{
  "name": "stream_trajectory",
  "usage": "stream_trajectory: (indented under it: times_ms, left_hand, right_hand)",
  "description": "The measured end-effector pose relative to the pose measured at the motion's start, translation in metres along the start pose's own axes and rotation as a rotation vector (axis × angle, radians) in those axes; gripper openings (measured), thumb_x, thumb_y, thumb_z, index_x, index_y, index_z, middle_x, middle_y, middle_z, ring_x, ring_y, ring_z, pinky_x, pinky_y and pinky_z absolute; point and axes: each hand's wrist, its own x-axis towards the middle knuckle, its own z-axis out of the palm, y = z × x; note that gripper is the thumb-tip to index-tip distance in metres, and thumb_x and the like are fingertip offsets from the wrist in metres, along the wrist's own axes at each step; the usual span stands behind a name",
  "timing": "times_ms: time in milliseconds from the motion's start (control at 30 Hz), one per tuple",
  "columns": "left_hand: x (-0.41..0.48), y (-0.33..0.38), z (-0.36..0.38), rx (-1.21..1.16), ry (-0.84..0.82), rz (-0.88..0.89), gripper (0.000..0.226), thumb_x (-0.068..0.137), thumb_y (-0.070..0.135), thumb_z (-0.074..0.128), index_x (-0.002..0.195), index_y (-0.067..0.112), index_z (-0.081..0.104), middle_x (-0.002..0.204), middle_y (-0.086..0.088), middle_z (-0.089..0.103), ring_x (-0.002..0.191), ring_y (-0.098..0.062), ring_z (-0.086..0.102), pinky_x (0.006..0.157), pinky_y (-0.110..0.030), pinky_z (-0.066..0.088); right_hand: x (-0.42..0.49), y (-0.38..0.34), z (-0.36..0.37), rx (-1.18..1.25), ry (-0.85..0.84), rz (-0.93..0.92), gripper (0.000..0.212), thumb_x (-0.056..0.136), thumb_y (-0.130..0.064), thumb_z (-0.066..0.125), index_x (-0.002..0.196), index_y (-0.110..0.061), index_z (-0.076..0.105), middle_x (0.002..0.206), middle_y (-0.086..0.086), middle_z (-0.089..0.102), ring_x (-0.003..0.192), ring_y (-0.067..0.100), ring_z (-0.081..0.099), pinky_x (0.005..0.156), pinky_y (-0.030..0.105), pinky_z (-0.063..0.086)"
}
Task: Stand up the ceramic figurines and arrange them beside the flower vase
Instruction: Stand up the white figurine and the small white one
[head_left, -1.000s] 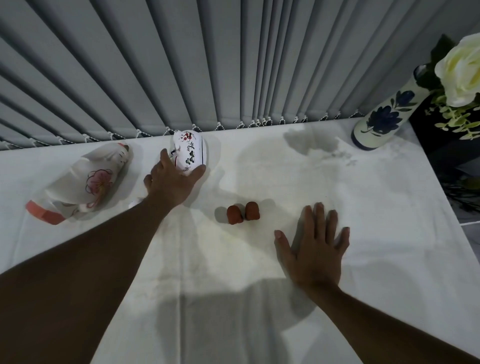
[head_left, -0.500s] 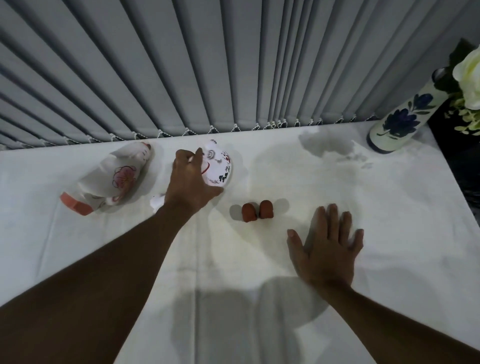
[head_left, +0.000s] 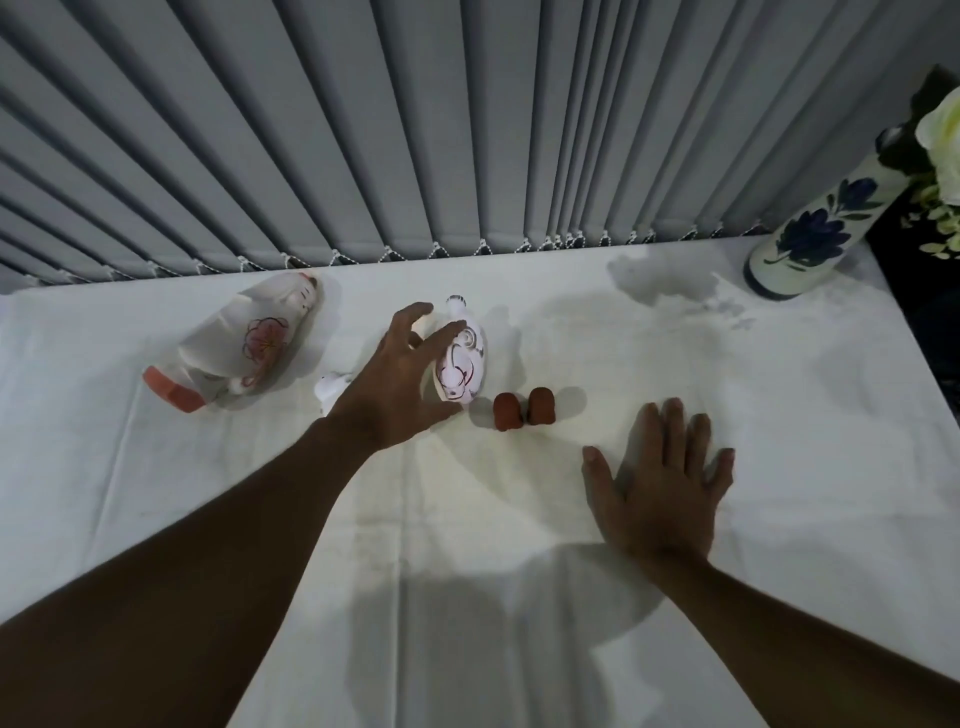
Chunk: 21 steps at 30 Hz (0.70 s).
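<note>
My left hand (head_left: 400, 379) reaches over the white cloth with its fingers spread. Its index finger and thumb loosely hold a small white painted figurine (head_left: 462, 366), whose ear points toward the blinds. A larger white figurine (head_left: 244, 348) with a pink flower and a red base lies on its side at the left. Two small brown figurines (head_left: 508, 418) (head_left: 541, 412) stand side by side just right of my left hand. Palm down, my right hand (head_left: 660, 493) rests flat on the cloth. The blue-flowered vase (head_left: 810, 244) stands at the far right corner.
A small white piece (head_left: 332, 389) peeks out behind my left wrist. Grey vertical blinds (head_left: 467, 130) hang along the table's far edge. A white flower (head_left: 943, 124) and green leaves lean in over the vase. The table's right edge (head_left: 914, 364) drops to a dark floor.
My left hand has turned the small white figurine and brought it a little nearer the brown pair, and its fingers have loosened. My right hand has stayed flat.
</note>
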Motion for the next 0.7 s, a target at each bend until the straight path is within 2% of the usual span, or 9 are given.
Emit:
stream_trajectory:
  times_ms: [67, 100, 200, 300, 367, 467, 600, 633, 700]
  left_hand:
    - [0.002, 0.005, 0.001, -0.095, -0.039, -0.031, 0.089, 0.075, 0.032, 0.086, 0.150, 0.018, 0.040, 0.158, -0.010, 0.028, 0.137, -0.025, 0.040, 0.113, -0.036, 0.037]
    - [0.003, 0.007, 0.002, -0.133, -0.055, -0.028, 0.086, 0.078, 0.031, 0.084, 0.149, 0.016, 0.039, 0.156, -0.007, 0.033, 0.141, -0.021, 0.036, 0.116, -0.037, 0.034]
    - [0.000, 0.009, -0.001, -0.097, -0.056, -0.052, 0.085, 0.078, 0.043, 0.080, 0.147, 0.015, 0.040, 0.149, -0.005, 0.041, 0.137, -0.021, 0.042, 0.111, -0.040, 0.041]
    - [-0.010, 0.010, -0.003, 0.000, -0.032, -0.026, 0.086, 0.072, 0.060, 0.068, 0.142, 0.014, 0.047, 0.139, -0.009, 0.046, 0.121, -0.024, 0.057, 0.094, -0.040, 0.054]
    - [-0.015, 0.013, -0.001, 0.009, -0.007, -0.005, 0.083, 0.071, 0.054, 0.071, 0.138, 0.011, 0.050, 0.131, -0.010, 0.048, 0.114, -0.021, 0.059, 0.088, -0.039, 0.056]
    - [-0.019, 0.016, 0.002, 0.009, 0.033, -0.014, 0.082, 0.069, 0.038, 0.085, 0.137, 0.008, 0.050, 0.126, -0.011, 0.049, 0.113, -0.020, 0.057, 0.089, -0.034, 0.055]
    - [-0.022, 0.021, -0.001, 0.071, 0.010, 0.011, 0.082, 0.068, 0.028, 0.086, 0.139, 0.006, 0.049, 0.121, -0.012, 0.050, 0.109, -0.020, 0.057, 0.085, -0.016, 0.040]
    - [-0.022, 0.022, -0.002, 0.072, 0.002, 0.007, 0.083, 0.068, 0.027, 0.085, 0.140, 0.007, 0.048, 0.121, -0.012, 0.050, 0.108, -0.020, 0.057, 0.086, -0.016, 0.041]
    - [-0.021, 0.021, 0.000, 0.036, 0.001, -0.026, 0.084, 0.069, 0.031, 0.084, 0.141, 0.011, 0.045, 0.122, -0.010, 0.046, 0.108, -0.021, 0.057, 0.089, -0.028, 0.051]
  right_hand:
    - [0.000, 0.001, 0.001, -0.001, 0.006, 0.000, 0.092, 0.098, -0.074, 0.029, 0.167, -0.014, 0.022, 0.178, 0.011, 0.012, 0.164, 0.038, 0.004, 0.128, 0.066, 0.003]
    - [0.000, 0.001, 0.002, -0.002, 0.008, 0.000, 0.092, 0.098, -0.074, 0.029, 0.167, -0.014, 0.022, 0.178, 0.011, 0.012, 0.164, 0.038, 0.004, 0.128, 0.066, 0.003]
    - [0.001, 0.001, 0.002, -0.002, 0.015, -0.001, 0.092, 0.097, -0.074, 0.029, 0.166, -0.013, 0.023, 0.177, 0.012, 0.014, 0.164, 0.039, 0.006, 0.128, 0.067, 0.005]
    - [0.000, 0.002, 0.002, -0.001, 0.006, -0.001, 0.092, 0.097, -0.075, 0.028, 0.166, -0.014, 0.022, 0.178, 0.012, 0.013, 0.164, 0.039, 0.004, 0.128, 0.066, 0.003]
    - [0.000, 0.003, 0.002, 0.006, 0.004, -0.002, 0.092, 0.097, -0.075, 0.027, 0.166, -0.014, 0.021, 0.178, 0.011, 0.012, 0.164, 0.038, 0.003, 0.128, 0.066, 0.002]
    - [0.000, 0.002, 0.002, 0.009, 0.003, -0.004, 0.092, 0.097, -0.075, 0.026, 0.166, -0.015, 0.020, 0.178, 0.011, 0.011, 0.164, 0.038, 0.003, 0.128, 0.065, 0.002]
    - [0.000, 0.003, 0.003, -0.008, -0.008, 0.008, 0.093, 0.096, -0.075, 0.026, 0.167, -0.016, 0.018, 0.178, 0.010, 0.010, 0.164, 0.037, 0.002, 0.128, 0.065, 0.002]
    - [0.000, 0.002, 0.003, -0.013, -0.008, 0.014, 0.093, 0.095, -0.075, 0.027, 0.167, -0.016, 0.018, 0.178, 0.009, 0.010, 0.164, 0.037, 0.002, 0.128, 0.065, 0.001]
    - [0.001, -0.005, 0.003, -0.009, -0.018, 0.053, 0.095, 0.094, -0.075, 0.026, 0.168, -0.016, 0.016, 0.179, 0.009, 0.008, 0.164, 0.036, 0.000, 0.128, 0.065, -0.001]
